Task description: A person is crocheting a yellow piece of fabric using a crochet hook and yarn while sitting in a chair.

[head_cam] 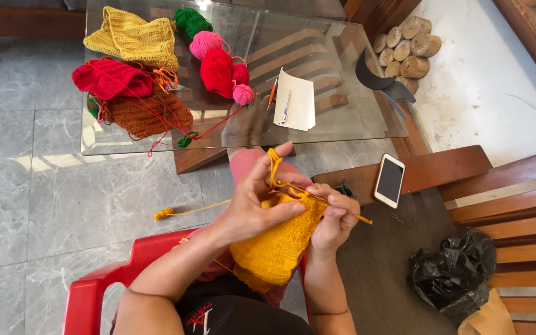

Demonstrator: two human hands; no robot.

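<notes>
My left hand [257, 197] grips the top edge of a mustard-yellow crocheted piece [275, 248], with a strand of yellow yarn [274, 166] looped over its raised index finger. My right hand [335, 217] pinches the same piece from the right and holds a thin orange crochet hook [361, 218] that pokes out to the right. A loose yellow yarn tail [184, 213] trails left toward the floor. The piece hangs over my lap above a red plastic chair [103, 285].
A glass table [336, 115] ahead carries yellow [133, 36], red [110, 79] and brown [147, 115] crocheted pieces, pink, red and green yarn balls, and paper with pens [296, 99]. A phone [389, 180] lies on a wooden bench at right, with a black plastic bag [454, 273] nearby.
</notes>
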